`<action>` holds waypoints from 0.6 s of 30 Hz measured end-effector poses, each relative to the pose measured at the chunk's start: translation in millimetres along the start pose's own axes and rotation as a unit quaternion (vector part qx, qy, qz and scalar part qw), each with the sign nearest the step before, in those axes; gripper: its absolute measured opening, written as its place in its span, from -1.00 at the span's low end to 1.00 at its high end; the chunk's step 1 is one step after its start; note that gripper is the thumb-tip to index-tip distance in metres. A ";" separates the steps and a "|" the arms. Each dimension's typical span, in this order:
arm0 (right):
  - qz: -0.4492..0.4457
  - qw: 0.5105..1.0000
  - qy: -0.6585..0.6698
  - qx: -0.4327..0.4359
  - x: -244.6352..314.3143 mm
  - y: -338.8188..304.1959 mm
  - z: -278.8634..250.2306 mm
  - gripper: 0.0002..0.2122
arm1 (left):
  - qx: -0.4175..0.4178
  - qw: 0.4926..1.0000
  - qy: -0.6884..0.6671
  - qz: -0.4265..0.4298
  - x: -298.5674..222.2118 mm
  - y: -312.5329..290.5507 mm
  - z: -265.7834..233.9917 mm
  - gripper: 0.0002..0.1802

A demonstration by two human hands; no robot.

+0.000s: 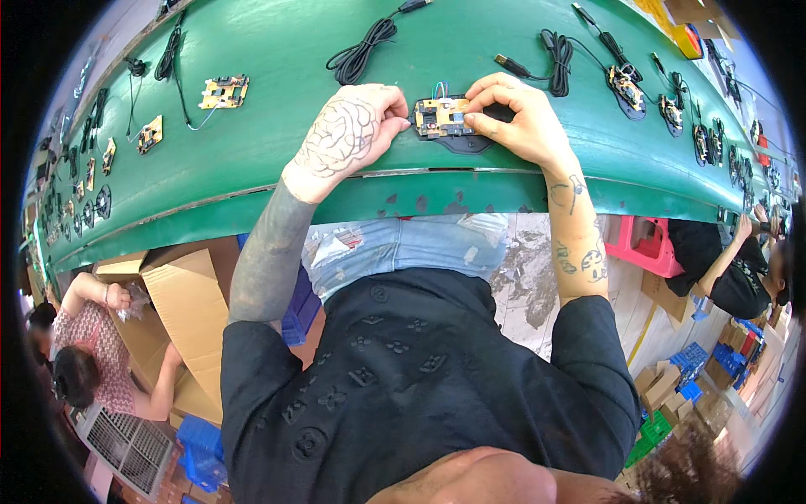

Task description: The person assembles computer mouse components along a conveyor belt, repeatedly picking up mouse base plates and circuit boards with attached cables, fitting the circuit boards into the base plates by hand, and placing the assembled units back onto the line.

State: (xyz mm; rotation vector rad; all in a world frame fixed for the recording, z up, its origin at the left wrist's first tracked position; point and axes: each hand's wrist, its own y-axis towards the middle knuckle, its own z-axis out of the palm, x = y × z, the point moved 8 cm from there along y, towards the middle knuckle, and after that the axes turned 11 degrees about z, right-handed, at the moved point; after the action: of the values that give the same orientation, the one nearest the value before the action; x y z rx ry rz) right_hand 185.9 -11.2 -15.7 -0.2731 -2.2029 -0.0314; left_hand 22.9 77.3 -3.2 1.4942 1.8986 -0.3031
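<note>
A tan circuit board (443, 118) lies on a black plastic base plate (460, 145) near the front edge of the green work surface. Thin coloured wires (440, 89) rise from its far side. My right hand (525, 118) grips the board's right part, thumb on the near side and fingers on the far side. Just left of the board, my left hand (353, 130) has thumb and forefinger pinched together. Whatever might be between those fingertips is too small to make out. Beyond my hands lies a coiled black cable (363, 60) with a plug.
More boards, one a tan board (224, 91), line the green work surface (277, 59) at left. A second coiled cable (558, 63) and a board on a black base (626, 91) lie at right. Co-workers sit on both sides, one beside a cardboard box (193, 319).
</note>
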 end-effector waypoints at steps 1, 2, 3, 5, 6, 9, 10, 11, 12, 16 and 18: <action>0.000 1.000 -0.001 -0.001 -0.6 -0.1 0.4 -0.89 | 0.012 0.999 -0.024 -0.028 3.2 -0.1 1.7 -0.89; 0.004 1.000 0.004 0.000 -1.9 0.0 0.9 -0.89 | 0.012 0.999 -0.025 -0.026 2.9 0.1 2.4 -0.89; 0.007 1.000 0.011 0.001 -2.5 0.3 1.3 -0.90 | 0.006 1.000 -0.014 -0.017 1.5 -0.3 1.7 -0.89; 0.005 1.000 0.011 0.003 -1.9 0.7 0.5 -0.90 | 0.000 1.000 -0.003 -0.008 1.3 -0.6 2.6 -0.89; 0.003 1.000 0.010 0.004 -1.5 0.3 0.1 -0.90 | -0.013 0.999 0.038 0.029 -3.4 0.4 1.5 -0.89; 0.012 1.000 0.020 0.012 -1.9 1.5 0.2 -0.90 | -0.032 0.994 0.083 0.071 -9.6 1.0 2.4 -0.89; 0.012 1.000 0.020 0.012 -3.0 1.4 0.1 -0.90 | -0.039 0.993 0.087 0.076 -10.7 1.4 2.3 -0.88; 0.006 1.000 0.019 0.009 -3.8 0.7 -0.3 -0.90 | -0.039 0.993 0.087 0.076 -11.3 1.6 3.2 -0.88; 0.000 1.000 0.018 0.004 -4.3 -0.2 -0.8 -0.90 | -0.032 0.998 0.039 0.039 -5.7 1.3 5.7 -0.88; 0.000 1.000 0.015 0.010 -5.2 1.0 -2.2 -0.88 | -0.001 0.996 -0.077 -0.044 3.8 4.1 7.6 -0.88; 0.005 0.999 0.034 0.034 -3.8 1.1 -1.2 -0.83 | 0.005 0.999 -0.032 -0.012 0.1 7.0 8.1 -0.89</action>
State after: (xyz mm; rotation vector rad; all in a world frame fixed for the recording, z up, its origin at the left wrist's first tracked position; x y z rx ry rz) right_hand 189.2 -11.0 -18.1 -0.2422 -2.1302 0.0396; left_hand 32.3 74.9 -7.7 1.4520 1.8675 -0.3670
